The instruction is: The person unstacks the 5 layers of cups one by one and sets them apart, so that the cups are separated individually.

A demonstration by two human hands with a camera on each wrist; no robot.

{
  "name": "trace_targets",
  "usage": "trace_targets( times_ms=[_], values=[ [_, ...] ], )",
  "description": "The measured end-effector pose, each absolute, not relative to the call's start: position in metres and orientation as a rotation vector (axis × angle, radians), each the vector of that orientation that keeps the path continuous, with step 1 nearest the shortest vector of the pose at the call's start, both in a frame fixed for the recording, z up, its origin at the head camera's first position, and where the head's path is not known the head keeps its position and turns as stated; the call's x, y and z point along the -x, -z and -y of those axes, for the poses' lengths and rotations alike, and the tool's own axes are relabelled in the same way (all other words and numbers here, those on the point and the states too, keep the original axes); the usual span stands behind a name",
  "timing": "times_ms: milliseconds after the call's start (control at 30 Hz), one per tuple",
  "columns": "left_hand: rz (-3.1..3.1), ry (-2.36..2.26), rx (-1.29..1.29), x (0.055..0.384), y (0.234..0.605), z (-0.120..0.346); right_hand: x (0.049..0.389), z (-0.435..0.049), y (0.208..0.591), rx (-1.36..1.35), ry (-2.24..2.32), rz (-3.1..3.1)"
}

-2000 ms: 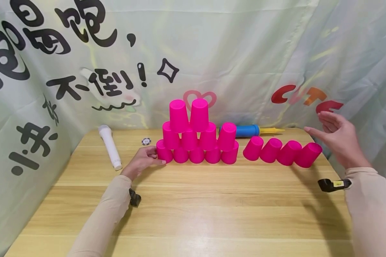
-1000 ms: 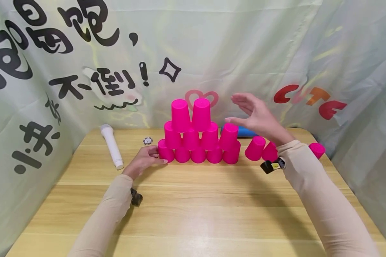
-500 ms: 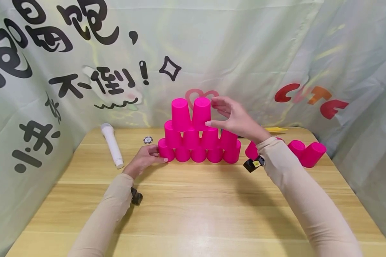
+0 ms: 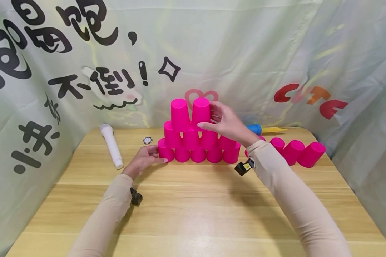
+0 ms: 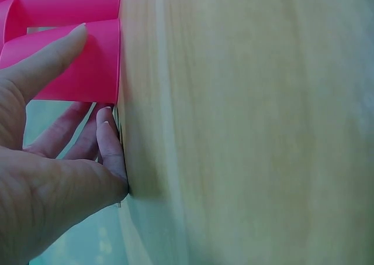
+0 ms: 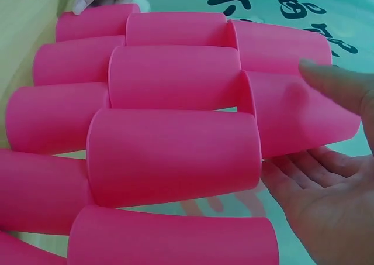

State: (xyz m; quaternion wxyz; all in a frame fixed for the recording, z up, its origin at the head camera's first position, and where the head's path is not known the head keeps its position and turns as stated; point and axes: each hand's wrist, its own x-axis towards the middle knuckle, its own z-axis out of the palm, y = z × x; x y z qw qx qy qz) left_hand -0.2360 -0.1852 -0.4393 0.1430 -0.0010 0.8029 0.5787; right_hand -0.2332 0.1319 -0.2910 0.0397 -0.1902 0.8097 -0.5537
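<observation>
Upside-down pink cups stand in a stepped pyramid, with two at the top: a left top cup (image 4: pixel 180 116) and a right top cup (image 4: pixel 201 113). Around the right top cup comes my right hand (image 4: pixel 226 122), thumb in front and fingers behind its right side. In the right wrist view, the thumb (image 6: pixel 333 85) stands over this cup and casts a shadow on it. Low at the left, my left hand (image 4: pixel 143 159) holds the leftmost bottom cup (image 4: pixel 166 151). Its thumb (image 5: pixel 55 57) lies along the cup's front in the left wrist view, and the fingers reach around the side.
Several more upside-down cups (image 4: pixel 311 155) stand in a row at the right, partly behind my right sleeve. A blue pump with a yellow nozzle (image 4: pixel 273 130) lies at the back. Left of the pyramid are a white microphone (image 4: pixel 112 147) and a poker chip (image 4: pixel 147 140). Printed cloth (image 4: pixel 244 53) hangs behind.
My right hand has swung left from above the row of cups at the right to the right top cup. My left hand stays at the leftmost bottom cup.
</observation>
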Motion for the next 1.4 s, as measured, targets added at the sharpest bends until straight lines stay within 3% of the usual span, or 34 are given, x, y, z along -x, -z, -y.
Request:
trace_targets(
  times_ms=[667, 1400],
  values=[
    [-2.292, -1.694, -0.008, 0.235, 0.438, 0.186, 0.217, -0.148, 0.279, 0.610, 1.838, -2.464],
    [-2.292, -1.699, -0.048, 0.232, 0.437, 0.186, 0.146, -0.247, 0.296, 0.456, 1.677, -2.727]
  ],
)
